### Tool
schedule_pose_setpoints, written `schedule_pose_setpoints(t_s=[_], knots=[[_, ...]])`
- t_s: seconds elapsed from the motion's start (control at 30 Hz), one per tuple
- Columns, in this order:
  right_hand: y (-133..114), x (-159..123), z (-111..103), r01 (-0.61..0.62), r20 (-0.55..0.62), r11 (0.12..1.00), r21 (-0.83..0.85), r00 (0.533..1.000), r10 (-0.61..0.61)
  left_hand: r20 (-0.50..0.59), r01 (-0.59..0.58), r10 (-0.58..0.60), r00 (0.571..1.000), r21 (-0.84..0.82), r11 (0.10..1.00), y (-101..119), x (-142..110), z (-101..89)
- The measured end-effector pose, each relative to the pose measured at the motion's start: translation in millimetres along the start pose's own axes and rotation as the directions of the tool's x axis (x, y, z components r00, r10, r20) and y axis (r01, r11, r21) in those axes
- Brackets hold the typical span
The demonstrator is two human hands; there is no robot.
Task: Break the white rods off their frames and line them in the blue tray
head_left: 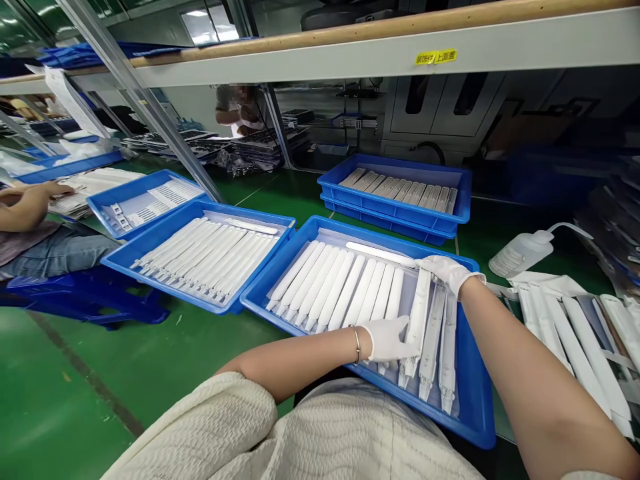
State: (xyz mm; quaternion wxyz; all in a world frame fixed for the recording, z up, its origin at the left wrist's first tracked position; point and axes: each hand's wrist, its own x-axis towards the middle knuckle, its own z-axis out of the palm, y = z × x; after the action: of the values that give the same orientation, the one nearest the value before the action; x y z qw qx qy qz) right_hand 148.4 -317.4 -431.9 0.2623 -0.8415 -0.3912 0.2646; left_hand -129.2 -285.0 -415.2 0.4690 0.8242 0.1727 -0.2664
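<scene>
Working room first: the front blue tray [484, 400] has a bare band down its right side, between the last strip and the wall, while its left rim runs just beside the neighbouring blue tray [175, 288]. Beyond the far rim sit two stacked blue trays [393, 207], and a wash bottle [523, 255] stands off to the right, clear of the right forearm.

Now the count: roughly nine smooth white strips [327, 288] in a row, one crosswise white strip [381, 254] along the far edge, and three strips underside up at the right, one of them in hand.

And that handled strip [418, 312] is leftmost of the three, slanting between two gloves! The right hand [445, 272] pinches its far end; the left hand [391, 340] is at the near part, thumb and finger parted against its left edge, though whether they grip, I can't tell.
</scene>
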Motion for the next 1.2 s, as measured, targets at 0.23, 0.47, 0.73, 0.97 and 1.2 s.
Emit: schedule_pose_setpoints(t_s=[0.23,0.47,0.73,0.97,1.2], knots=[[0,4,19,-0.023,0.001,0.997,-0.076,1.000,0.023,-0.080,0.006,0.000,0.997,0.077,0.997,-5,-1,-0.9],[4,-3,30,0.001,-0.066,0.967,-0.253,0.998,-0.018,-0.225,-0.127,0.308,0.924,0.578,0.806,-12,-1,6.3],[24,0,23,0.023,0.035,0.900,-0.435,0.999,-0.009,-0.087,-0.283,0.562,0.822,0.794,0.537,-15,8,15.0],[24,0,17,0.055,0.062,0.871,-0.489,0.998,-0.028,-0.111,-0.296,0.606,0.788,0.794,0.531,-20,12,16.5],[13,-15,10,0.168,0.109,0.862,-0.478,0.985,-0.131,0.041,-0.428,0.583,0.811,0.721,0.545,-19,15,17.6]])
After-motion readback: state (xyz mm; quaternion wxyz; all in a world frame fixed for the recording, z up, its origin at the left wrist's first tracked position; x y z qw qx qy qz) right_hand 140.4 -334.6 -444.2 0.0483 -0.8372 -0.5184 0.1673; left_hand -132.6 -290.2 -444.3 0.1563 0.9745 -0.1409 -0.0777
